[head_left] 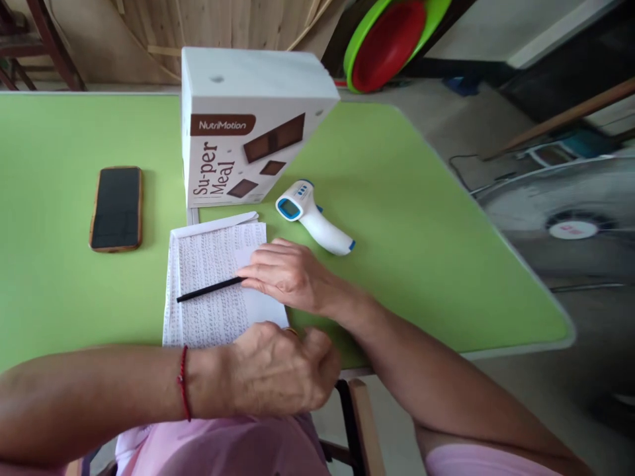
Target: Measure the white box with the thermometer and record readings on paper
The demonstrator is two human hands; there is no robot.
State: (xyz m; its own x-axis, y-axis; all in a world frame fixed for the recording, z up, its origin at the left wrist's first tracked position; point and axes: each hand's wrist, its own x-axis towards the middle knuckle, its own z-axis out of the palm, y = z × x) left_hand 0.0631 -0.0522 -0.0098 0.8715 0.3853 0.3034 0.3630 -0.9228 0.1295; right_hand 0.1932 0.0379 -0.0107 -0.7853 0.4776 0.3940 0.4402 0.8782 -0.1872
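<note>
Handwritten sheets of paper (208, 254) lie in a stack on the green table, their far edge curled up. A thin black pen (208, 289) slants across the writing. At the pen's right end, my right hand (288, 274) pinches it with fingers pressed together, resting on the paper. My left hand (282, 367), with a red cord bracelet (183, 383) on its wrist, is curled into a fist at the near table edge, over the paper's lower corner. Its fingertips are turned away, so whatever they may hold is hidden.
A white NutriMotion box (258, 73) stands upright behind the papers. To its right lies a white and blue infrared thermometer (317, 221). A smartphone (118, 208) lies at the left of the green table (426, 264). A fan (570, 228) stands beyond the right edge.
</note>
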